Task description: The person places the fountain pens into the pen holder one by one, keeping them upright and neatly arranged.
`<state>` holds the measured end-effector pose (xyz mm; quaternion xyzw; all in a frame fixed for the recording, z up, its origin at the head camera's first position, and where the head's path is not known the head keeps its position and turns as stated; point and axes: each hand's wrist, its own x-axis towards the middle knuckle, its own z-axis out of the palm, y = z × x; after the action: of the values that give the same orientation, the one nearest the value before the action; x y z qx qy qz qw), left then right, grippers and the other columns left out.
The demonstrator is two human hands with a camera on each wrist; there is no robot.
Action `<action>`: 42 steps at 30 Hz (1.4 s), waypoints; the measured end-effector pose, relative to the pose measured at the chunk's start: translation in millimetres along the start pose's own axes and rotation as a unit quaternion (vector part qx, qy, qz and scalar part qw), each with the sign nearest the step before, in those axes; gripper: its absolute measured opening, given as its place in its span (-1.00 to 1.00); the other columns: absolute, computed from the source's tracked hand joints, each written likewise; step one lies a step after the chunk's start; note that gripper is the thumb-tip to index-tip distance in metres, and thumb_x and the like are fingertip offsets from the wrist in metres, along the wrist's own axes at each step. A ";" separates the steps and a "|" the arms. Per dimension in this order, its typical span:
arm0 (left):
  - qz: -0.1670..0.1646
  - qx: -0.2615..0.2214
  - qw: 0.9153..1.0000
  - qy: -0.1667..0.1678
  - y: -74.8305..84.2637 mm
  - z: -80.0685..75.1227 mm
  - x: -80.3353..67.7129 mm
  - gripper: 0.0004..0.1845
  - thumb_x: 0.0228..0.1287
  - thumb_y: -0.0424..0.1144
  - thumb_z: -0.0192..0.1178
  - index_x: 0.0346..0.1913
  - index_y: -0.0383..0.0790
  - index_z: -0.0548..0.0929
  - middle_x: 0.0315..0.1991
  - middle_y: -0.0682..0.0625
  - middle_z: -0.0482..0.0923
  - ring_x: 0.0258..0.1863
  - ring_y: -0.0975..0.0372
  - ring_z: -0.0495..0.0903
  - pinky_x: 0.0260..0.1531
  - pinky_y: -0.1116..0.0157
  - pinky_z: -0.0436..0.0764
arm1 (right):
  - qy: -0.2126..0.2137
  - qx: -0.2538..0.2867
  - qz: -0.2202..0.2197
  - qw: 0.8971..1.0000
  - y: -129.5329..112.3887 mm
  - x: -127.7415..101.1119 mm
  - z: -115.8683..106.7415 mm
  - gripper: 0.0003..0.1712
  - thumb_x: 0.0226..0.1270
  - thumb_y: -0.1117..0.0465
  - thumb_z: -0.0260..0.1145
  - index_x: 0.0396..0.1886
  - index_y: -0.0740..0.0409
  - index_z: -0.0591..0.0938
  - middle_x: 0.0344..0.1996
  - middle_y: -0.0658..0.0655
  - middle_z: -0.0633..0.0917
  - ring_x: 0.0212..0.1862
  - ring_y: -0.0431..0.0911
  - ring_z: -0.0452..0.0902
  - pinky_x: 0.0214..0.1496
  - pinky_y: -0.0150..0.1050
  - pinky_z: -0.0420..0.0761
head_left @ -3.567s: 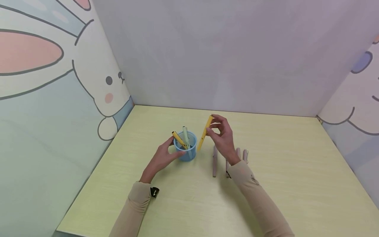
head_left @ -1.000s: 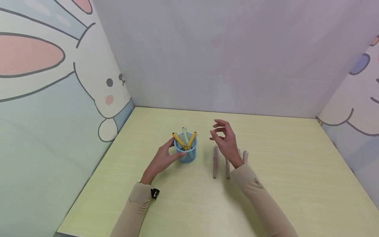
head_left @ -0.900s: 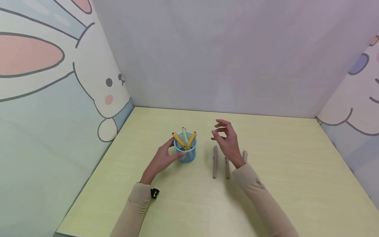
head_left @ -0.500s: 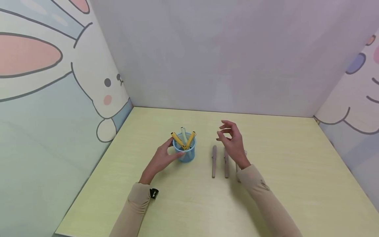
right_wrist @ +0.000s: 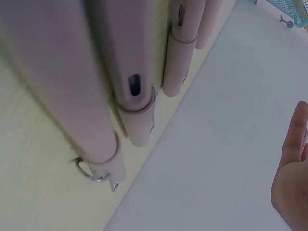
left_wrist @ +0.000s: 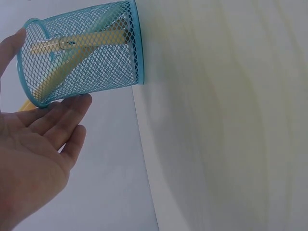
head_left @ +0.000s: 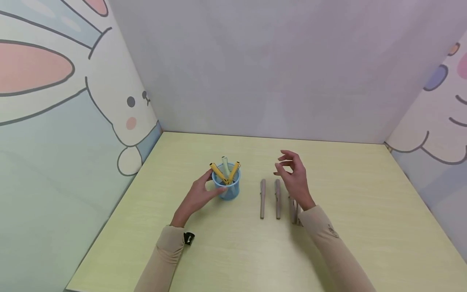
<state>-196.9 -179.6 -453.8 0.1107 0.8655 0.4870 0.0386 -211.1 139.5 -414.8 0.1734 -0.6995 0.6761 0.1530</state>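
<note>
My left hand (head_left: 197, 197) holds a blue mesh pen holder (head_left: 230, 193) between thumb and fingers. In the left wrist view the thumb reaches the rim of the pen holder (left_wrist: 91, 72) and the fingers lie along its side. Inside it lean two yellow pens (head_left: 235, 169) and a pale green pen (head_left: 225, 163). My right hand (head_left: 296, 178), holding nothing, hovers with loosely bent fingers above a row of mauve pens (head_left: 262, 198). Its forearm partly covers the rightmost ones. Up close, the right wrist view shows these capped pens (right_wrist: 132, 53) with metal clips, side by side.
The light yellow-green table (head_left: 233, 251) meets a pale grey back wall (head_left: 270, 73). Side panels with a cartoon rabbit (head_left: 124, 93) on the left and another cartoon figure (head_left: 438, 113) on the right border it.
The yellow pen my right hand held earlier now stands in the pen holder. Since then, the emptied right hand has moved right, over the mauve pens. The left hand has stayed at the pen holder.
</note>
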 end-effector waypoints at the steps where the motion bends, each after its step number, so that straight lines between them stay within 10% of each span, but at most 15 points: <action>1: 0.001 0.000 1.000 0.000 -0.1 -0.1 0.1 -0.04 0.34 0.15 0.38 0.63 -0.16 0.19 0.43 -0.12 0.43 0.48 0.00 0.30 0.42 -0.21 0.22 | 0.001 0.001 0.001 1.000 0.5 -0.5 -1.9 -0.48 0.43 0.60 0.19 0.35 0.54 0.37 0.03 0.56 0.46 -0.09 -0.02 0.56 -0.16 -0.24 0.74; 9: 0.000 -0.006 1.000 -0.002 -0.2 -1.0 -0.2 -0.05 0.34 0.14 0.38 0.63 -0.12 0.19 0.43 -0.12 0.42 0.48 0.00 0.30 0.42 -0.20 0.24 | 0.016 -0.012 0.007 1.000 33.6 -2.4 -25.7 -0.46 0.46 0.54 0.21 0.39 0.44 0.36 0.06 0.49 0.47 -0.07 -0.05 0.55 -0.18 -0.26 0.74; 22: -0.001 -0.003 1.000 -0.002 1.2 -1.1 -1.9 -0.06 0.34 0.13 0.39 0.63 -0.11 0.20 0.42 -0.11 0.43 0.47 0.01 0.32 0.41 -0.21 0.25 | 0.021 -0.045 0.039 0.998 11.1 -13.6 -40.7 -0.48 0.44 0.58 0.19 0.34 0.58 0.34 0.01 0.60 0.43 -0.10 -0.02 0.54 -0.16 -0.25 0.74; 42: 0.013 -0.001 1.000 0.001 1.1 -1.4 -1.8 -0.06 0.35 0.11 0.39 0.63 -0.16 0.19 0.42 -0.15 0.44 0.46 -0.02 0.32 0.40 -0.22 0.26 | 0.015 -0.097 0.124 0.987 41.2 -22.1 -71.4 -0.43 0.52 0.34 0.28 0.40 0.41 0.34 0.06 0.41 0.49 -0.04 -0.11 0.49 -0.17 -0.23 0.75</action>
<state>-195.2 -180.6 -452.2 0.1209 0.8635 0.4886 0.0314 -211.3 212.7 -458.8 0.0597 -0.7759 0.6209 0.0943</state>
